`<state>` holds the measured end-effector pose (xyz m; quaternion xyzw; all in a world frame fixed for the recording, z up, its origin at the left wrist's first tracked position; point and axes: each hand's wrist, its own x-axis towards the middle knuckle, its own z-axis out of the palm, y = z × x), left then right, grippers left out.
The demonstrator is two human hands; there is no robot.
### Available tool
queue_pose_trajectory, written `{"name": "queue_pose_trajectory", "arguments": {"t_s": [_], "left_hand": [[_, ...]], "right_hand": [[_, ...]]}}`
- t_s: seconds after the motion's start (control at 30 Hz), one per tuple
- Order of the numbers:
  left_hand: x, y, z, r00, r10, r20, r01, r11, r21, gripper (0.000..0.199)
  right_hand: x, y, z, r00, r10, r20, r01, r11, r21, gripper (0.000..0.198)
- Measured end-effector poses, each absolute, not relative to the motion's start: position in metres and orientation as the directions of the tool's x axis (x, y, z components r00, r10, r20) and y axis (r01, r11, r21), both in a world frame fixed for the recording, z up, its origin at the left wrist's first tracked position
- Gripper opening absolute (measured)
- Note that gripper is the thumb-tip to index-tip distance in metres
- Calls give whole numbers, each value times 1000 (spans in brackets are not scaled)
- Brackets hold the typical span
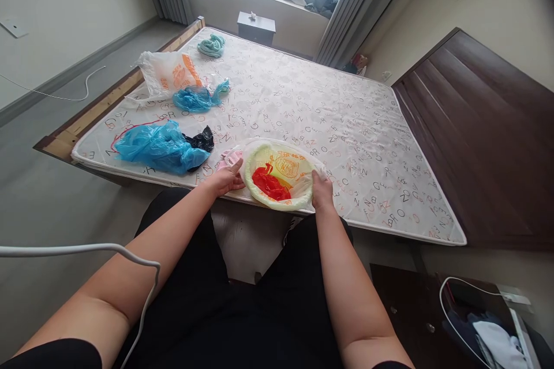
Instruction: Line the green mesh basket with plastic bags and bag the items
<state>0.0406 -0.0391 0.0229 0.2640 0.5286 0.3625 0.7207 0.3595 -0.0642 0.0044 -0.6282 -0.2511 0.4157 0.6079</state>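
Observation:
At the near edge of the mattress (pixel 355 127), a pale yellow plastic bag (pixel 255 187) has its mouth spread into a round, rolled rim. Orange print shows inside it, and a crumpled red plastic bag (pixel 270 183) lies at its bottom. Whether a container stands under the yellow bag, I cannot tell. My right hand (pixel 322 189) is closed on the right rim, with whitish plastic bunched at the fingers. On the left side, my left hand (pixel 228 179) rests against the bag, thumb and fingers apart. Just beyond that hand sits something pink (pixel 231 158), partly hidden.
Left on the mattress lie a blue plastic bag (pixel 158 147), a black plastic bag (pixel 203 139), another blue bag (pixel 193 99), a white printed bag (pixel 168 74) and a teal cloth (pixel 212 45). A white cable (pixel 86 249) crosses my left arm. A dark headboard (pixel 471 144) rises at right.

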Motion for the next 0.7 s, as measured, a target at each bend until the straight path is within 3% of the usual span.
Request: {"name": "queue_pose_trajectory", "arguments": {"t_s": [0.1, 0.33, 0.53, 0.7], "left_hand": [[40, -38, 22, 212, 754, -622, -206, 656, 726, 48], [39, -33, 16, 85, 795, -600, -205, 604, 770, 44], [40, -34, 17, 93, 786, -611, -155, 618, 771, 40], [45, -39, 22, 20, 831, -556, 60, 554, 830, 43]], "right_hand": [[355, -63, 8, 465, 864, -193, -240, -87, -967, 38], [348, -59, 13, 310, 918, -249, -461, -84, -883, 29], [347, -58, 9, 324, 911, -255, -436, -95, -895, 31], [344, -59, 4, 332, 895, -297, -399, -152, -904, 35]]}}
